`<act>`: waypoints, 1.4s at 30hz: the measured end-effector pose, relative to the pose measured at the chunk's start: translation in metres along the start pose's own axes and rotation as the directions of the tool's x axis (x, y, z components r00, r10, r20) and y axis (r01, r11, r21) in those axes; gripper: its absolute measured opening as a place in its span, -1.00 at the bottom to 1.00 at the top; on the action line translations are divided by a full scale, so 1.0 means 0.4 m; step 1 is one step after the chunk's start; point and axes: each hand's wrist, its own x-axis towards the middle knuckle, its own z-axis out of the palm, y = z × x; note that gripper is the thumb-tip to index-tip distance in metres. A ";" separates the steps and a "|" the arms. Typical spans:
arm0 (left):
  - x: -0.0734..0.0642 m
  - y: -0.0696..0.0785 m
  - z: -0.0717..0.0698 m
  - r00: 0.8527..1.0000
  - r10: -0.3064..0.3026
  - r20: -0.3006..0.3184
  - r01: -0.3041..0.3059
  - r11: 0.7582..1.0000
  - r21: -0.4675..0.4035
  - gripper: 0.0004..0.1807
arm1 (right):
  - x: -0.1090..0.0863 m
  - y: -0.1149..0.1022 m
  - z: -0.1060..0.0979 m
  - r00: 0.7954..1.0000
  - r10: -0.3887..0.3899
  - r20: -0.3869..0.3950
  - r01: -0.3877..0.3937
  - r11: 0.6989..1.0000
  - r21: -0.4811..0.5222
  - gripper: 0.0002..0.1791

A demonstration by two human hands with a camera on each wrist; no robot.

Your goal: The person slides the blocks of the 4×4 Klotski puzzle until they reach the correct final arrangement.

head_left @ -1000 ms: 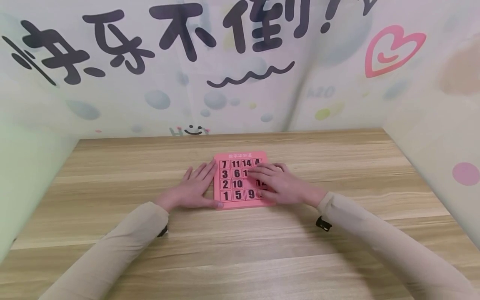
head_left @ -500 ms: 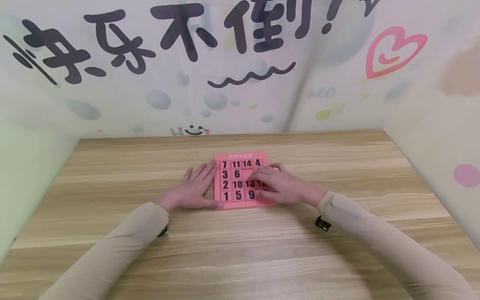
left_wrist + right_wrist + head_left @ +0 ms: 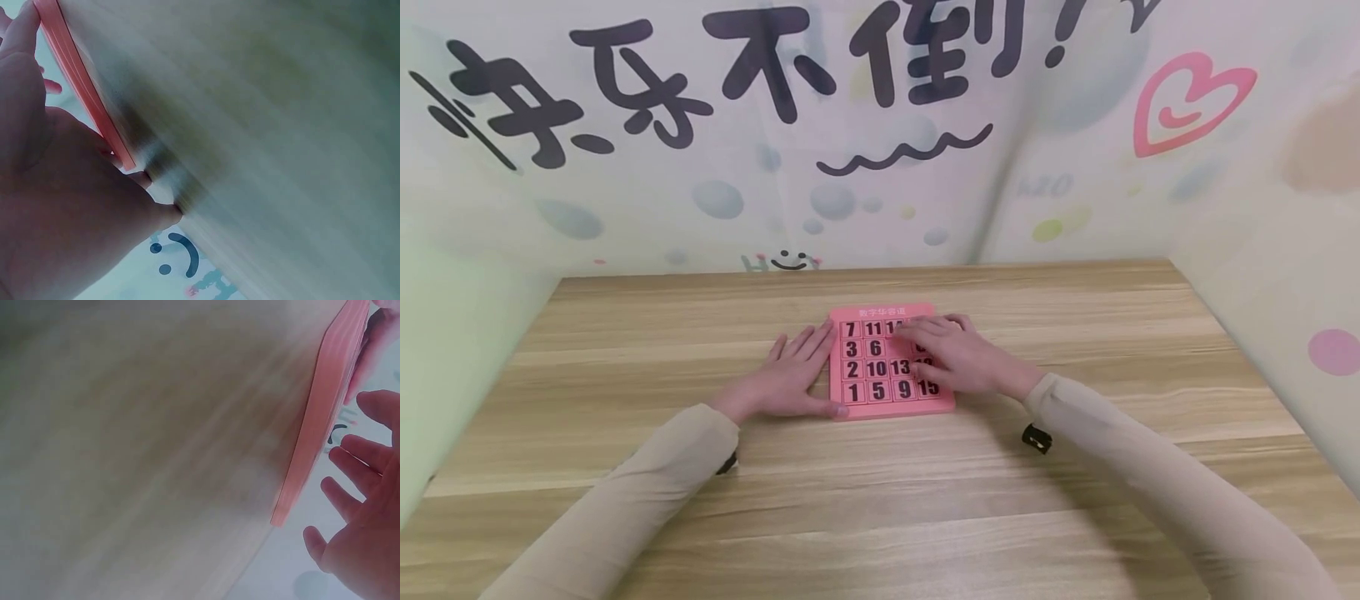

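A pink sliding number puzzle point(image 3: 891, 409) lies flat on the table in the head view, with black-numbered tiles and a bare slot in its second row, third column. Along its left side rests my left hand point(image 3: 782, 379), fingers straight and the thumb at the near left corner. My right hand point(image 3: 958, 354) reaches over the right side, its fingertips at the 14 tile point(image 3: 893, 327) and the slot below. It covers the top right tile and parts of others. From the right wrist, the puzzle's edge point(image 3: 312, 425) shows beside loosely bent, spread fingers.
The wooden table point(image 3: 850, 508) spreads around the puzzle on all sides. Behind it stands a white printed backdrop point(image 3: 647, 208) with large black characters, and pale walls rise at the left and right. A black strap piece point(image 3: 1037, 438) hangs below the right sleeve.
The 13 tile has slid down from the second row to the third, leaving the slot above it. My right hand has then shifted up toward the 14 tile. My left hand stays put.
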 end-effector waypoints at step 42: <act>0.000 -0.002 0.000 1.000 -0.005 0.001 0.005 1.000 -0.001 0.22 | 0.046 -0.004 0.003 0.997 -0.023 0.069 0.025 1.000 -0.018 -0.45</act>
